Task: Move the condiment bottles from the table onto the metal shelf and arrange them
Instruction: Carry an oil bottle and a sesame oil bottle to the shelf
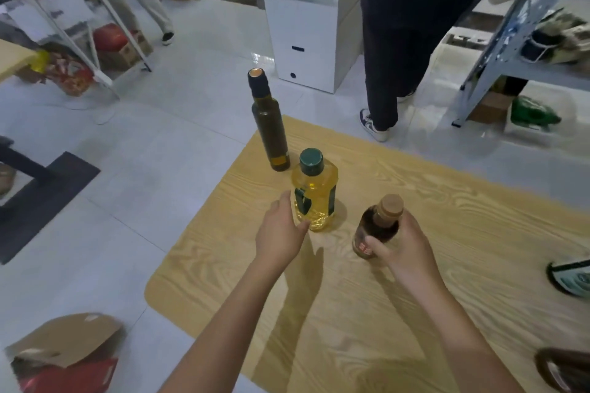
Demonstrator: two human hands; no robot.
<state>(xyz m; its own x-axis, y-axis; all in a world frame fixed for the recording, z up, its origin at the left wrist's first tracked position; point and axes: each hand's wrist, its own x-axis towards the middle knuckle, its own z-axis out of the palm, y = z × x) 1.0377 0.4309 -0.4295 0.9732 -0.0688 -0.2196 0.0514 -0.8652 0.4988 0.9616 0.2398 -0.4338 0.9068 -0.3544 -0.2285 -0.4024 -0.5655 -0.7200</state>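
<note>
Two hands are at work: the right hand (404,247) is wrapped around the small dark bottle (380,226), ready for lifting, while the left hand (281,230), half open, is pressed against the yellow oil bottle (314,193) without enclosing it. A tall dark bottle (269,124) is left standing at 11 o'clock on the worktop (447,233); the metal shelf (517,51) is seen at 2 o'clock.

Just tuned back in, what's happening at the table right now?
A person is standing over a wooden table with three condiment bottles still on it. Their right hand is wrapped around the small dark bottle with a cork-coloured cap. Their left hand is open, its fingers touching the side of the yellow oil bottle but not closed on it. The tall dark green bottle stands untouched near the table's far corner. A grey metal shelf stands to the far right.
</note>
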